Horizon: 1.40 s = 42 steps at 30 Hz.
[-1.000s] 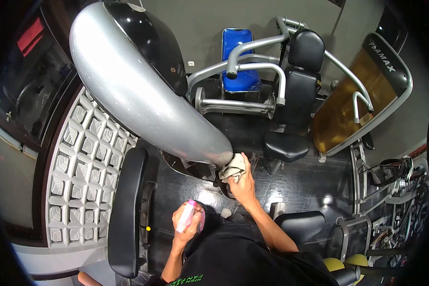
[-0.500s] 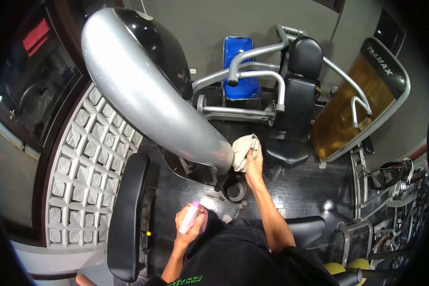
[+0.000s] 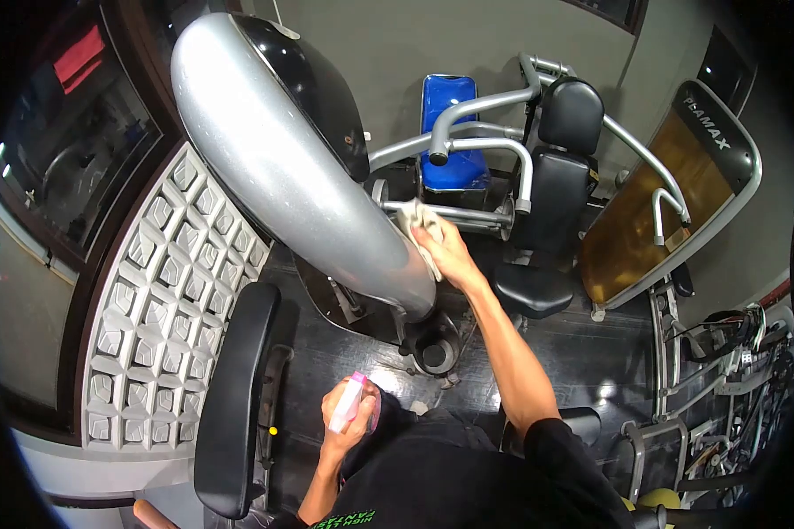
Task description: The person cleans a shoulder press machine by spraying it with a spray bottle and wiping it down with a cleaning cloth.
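Observation:
My right hand (image 3: 448, 256) grips a pale cloth (image 3: 422, 231) and presses it to the right side of a large silver curved machine housing (image 3: 282, 167), near its lower part. Close to my body, my left hand (image 3: 342, 423) is wrapped round a spray bottle (image 3: 351, 404) with a pink and white head; most of its body is hidden by my fingers. A black cup holder (image 3: 434, 354) sits at the foot of the silver housing, between my two hands.
A long black padded bench (image 3: 236, 401) stands on the left beside a white patterned block wall (image 3: 154, 309). Beyond my right hand are a black machine seat (image 3: 533, 289), silver bars and a blue chair (image 3: 454, 167). A gold-panelled machine (image 3: 662, 212) stands on the right.
My right hand has moved up and to the left with the cloth, along the silver housing's side. My left hand keeps the spray bottle in nearly the same place.

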Tool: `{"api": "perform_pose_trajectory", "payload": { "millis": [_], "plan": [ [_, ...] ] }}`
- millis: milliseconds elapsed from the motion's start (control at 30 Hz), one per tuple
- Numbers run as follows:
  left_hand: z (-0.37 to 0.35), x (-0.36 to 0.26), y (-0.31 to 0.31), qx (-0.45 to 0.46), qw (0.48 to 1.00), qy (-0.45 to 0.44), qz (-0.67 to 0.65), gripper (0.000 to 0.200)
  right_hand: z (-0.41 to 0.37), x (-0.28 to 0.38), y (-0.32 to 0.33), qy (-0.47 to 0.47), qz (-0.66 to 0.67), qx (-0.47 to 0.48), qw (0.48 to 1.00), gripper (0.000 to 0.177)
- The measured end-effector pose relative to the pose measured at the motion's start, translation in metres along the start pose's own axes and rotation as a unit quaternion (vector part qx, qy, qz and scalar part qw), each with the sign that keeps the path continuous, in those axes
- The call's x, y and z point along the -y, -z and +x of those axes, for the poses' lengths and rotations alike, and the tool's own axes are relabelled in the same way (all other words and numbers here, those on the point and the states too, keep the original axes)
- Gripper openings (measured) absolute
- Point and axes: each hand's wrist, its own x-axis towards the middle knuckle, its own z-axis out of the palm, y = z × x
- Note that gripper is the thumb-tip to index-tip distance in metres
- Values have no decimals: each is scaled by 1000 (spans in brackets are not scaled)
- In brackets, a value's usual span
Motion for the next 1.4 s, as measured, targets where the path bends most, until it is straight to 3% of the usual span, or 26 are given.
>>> {"api": "perform_pose_trajectory", "payload": {
  "millis": [67,133,200,267,467,600,633,733,800,867,1000,1133,1267,1333,1400],
  "plan": [
    [-1,-1,-1,-6,1000,9,-15,10,16,30,-10,21,100,36,994,38],
    [-3,-1,0,-14,999,17,-30,10,22,52,-14,49,86,91,991,37],
    [-6,-1,1,-26,999,29,-15,10,26,51,-9,13,-67,151,986,36],
    [-10,5,3,-36,999,30,-18,10,20,38,-4,9,-97,145,985,36],
    [-12,9,4,-47,998,28,-7,12,-6,1,24,-134,-125,144,973,36],
    [-9,8,1,-36,999,24,-6,11,-11,-40,25,-69,-175,121,975,41],
    [-7,8,0,-37,999,20,-6,11,-12,-33,21,-30,-176,74,981,41],
    [-2,4,-2,-18,999,-19,-21,12,-12,7,4,92,-124,-42,987,37],
    [5,-4,-2,4,998,-47,32,12,-23,68,-17,136,-46,-97,985,36],
    [10,-8,-3,4,998,-56,38,12,-26,99,-31,316,-127,-139,930,47],
    [20,-21,0,19,995,-94,34,13,-20,145,-57,459,-180,-67,867,52],
    [25,-45,7,6,996,-73,-56,17,18,173,-64,480,-217,-67,847,47],
    [37,-69,21,25,991,-127,-26,20,88,206,-74,477,-186,-55,857,43],
    [39,-76,23,23,991,-131,-20,19,135,206,-78,443,-179,-69,876,36],
    [42,-79,23,24,990,-137,-33,20,165,213,-78,340,-204,-56,916,31]
  ]
}}
